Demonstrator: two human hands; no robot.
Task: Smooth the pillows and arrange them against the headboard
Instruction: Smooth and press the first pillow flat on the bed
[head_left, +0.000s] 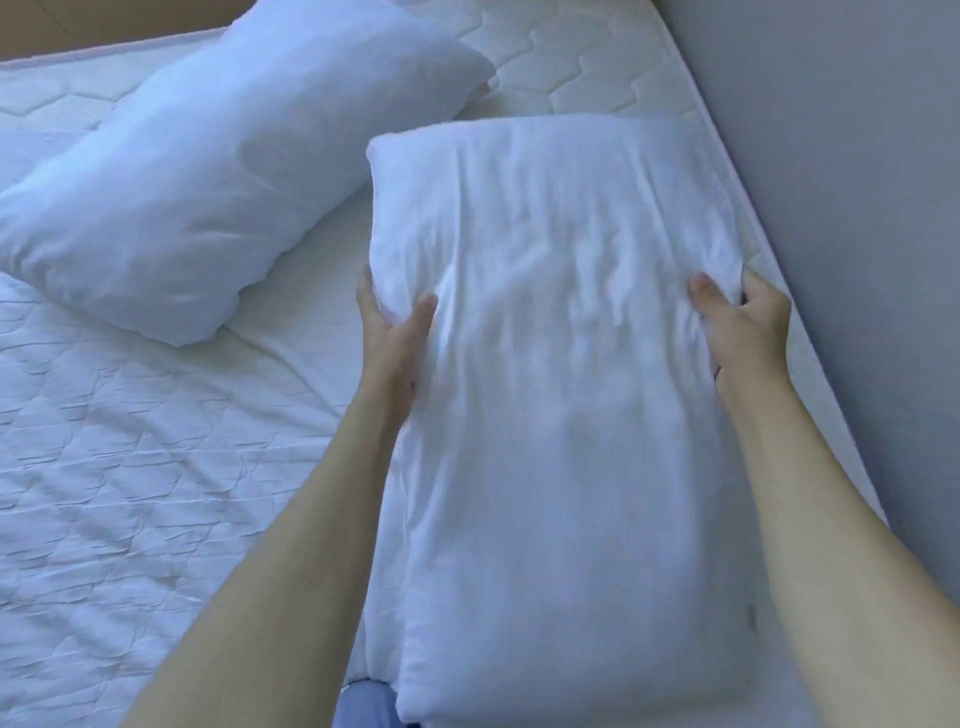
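A long white pillow (561, 395) lies lengthwise in front of me, close to the grey wall on the right. My left hand (392, 332) grips its left edge, thumb on top and fingers underneath. My right hand (743, 322) grips the right edge the same way. The fabric between my hands is wrinkled. A second white pillow (223, 171) lies diagonally on the mattress at the upper left, apart from the first one. Whether the grey surface is the headboard, I cannot tell.
The white quilted mattress (130, 441) fills the left side and runs to the far edge. A grey wall (857, 182) borders the bed on the right. A brown surface (62, 26) shows beyond the far edge. A bit of blue clothing (363, 706) is at the bottom.
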